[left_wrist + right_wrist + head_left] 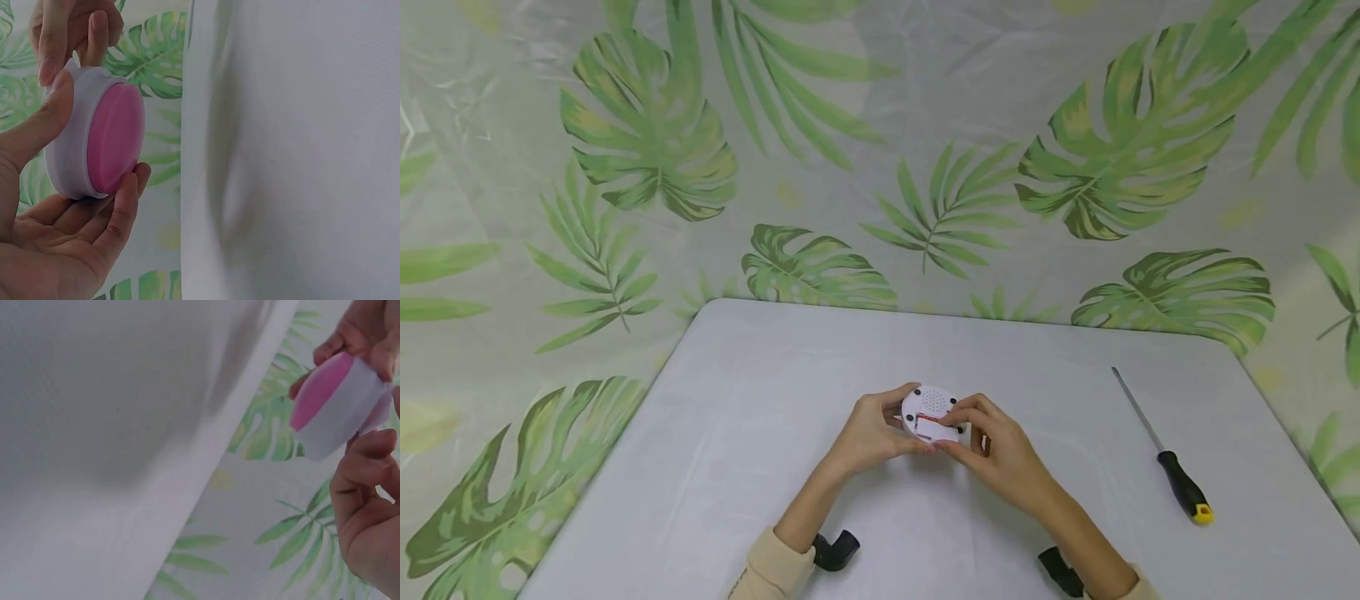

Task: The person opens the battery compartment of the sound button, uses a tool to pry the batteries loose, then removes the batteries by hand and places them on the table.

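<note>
A round white push button, the speaker holes and black feet of its underside facing up, is held above the table between both hands. Its pink domed top points downward. My left hand grips the casing by its rim, thumb on one side and fingers on the other. On the underside, a white battery cover stands tilted out from the casing, with a red strip showing along the compartment's edge. My right hand pinches at this cover, its fingers bent; the fingertips partly hide the compartment.
A screwdriver with a black and yellow handle lies on the right of the white table. Black wrist mounts show beside both forearms. Behind the table hangs a leaf-patterned sheet.
</note>
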A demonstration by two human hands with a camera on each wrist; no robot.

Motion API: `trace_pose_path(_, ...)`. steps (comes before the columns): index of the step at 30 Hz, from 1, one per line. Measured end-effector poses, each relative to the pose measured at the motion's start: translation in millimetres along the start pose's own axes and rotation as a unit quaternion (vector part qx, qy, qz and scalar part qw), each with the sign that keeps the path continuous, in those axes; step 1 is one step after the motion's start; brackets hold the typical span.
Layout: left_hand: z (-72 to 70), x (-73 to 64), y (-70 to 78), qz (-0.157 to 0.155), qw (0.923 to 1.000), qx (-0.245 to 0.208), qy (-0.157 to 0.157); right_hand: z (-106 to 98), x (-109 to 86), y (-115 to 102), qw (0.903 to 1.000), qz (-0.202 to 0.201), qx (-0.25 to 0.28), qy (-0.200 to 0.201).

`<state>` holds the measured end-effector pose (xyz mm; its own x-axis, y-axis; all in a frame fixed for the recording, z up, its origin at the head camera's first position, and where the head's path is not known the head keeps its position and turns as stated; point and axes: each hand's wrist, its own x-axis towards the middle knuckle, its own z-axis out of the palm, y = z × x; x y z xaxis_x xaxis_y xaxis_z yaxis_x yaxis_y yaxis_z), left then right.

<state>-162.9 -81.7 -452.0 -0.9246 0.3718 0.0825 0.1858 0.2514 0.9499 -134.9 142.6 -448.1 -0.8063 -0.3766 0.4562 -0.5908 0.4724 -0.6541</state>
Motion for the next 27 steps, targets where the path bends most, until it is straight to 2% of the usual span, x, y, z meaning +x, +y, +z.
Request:
trace_pose_path(5, 0.2, 2.3, -3.5, -0.004, 0.9998, 0.019, 0.002, -5, 0.3, 2, 0.9985, 0.035, -0.043, 0.001)
trace_pose_path(8, 0.2, 3.0, -6.2, -0.017, 0.9992, 0.035, -0.003, -14, 3.4, 8, 0.9916, 0.081, -0.100, 0.011)
trace_pose_path(13, 0.3, 3.4, -11.1, -0.039, 0.9973, 0.061, -0.011, -45, 12.5, 32, 0.9650, 0.184, -0.182, 0.044)
trace_pose_path(17, 0.0, 2.2, -15.0, -0.053, 0.9960, 0.072, -0.008, -75, 15.5, 54, 0.9475, 0.233, -0.210, 0.061)
trace_pose_path(22, -1.8, 1.3, -17.0, -0.053, 0.9962, 0.069, -0.008, -102, 19.8, 84, 0.9286, 0.279, -0.237, 0.060)
trace_pose_path(27, -0.8, 1.3, -19.4, -0.057, 0.9964, 0.060, -0.017, -117, 20.6, 117, 0.9044, 0.342, -0.252, 0.039)
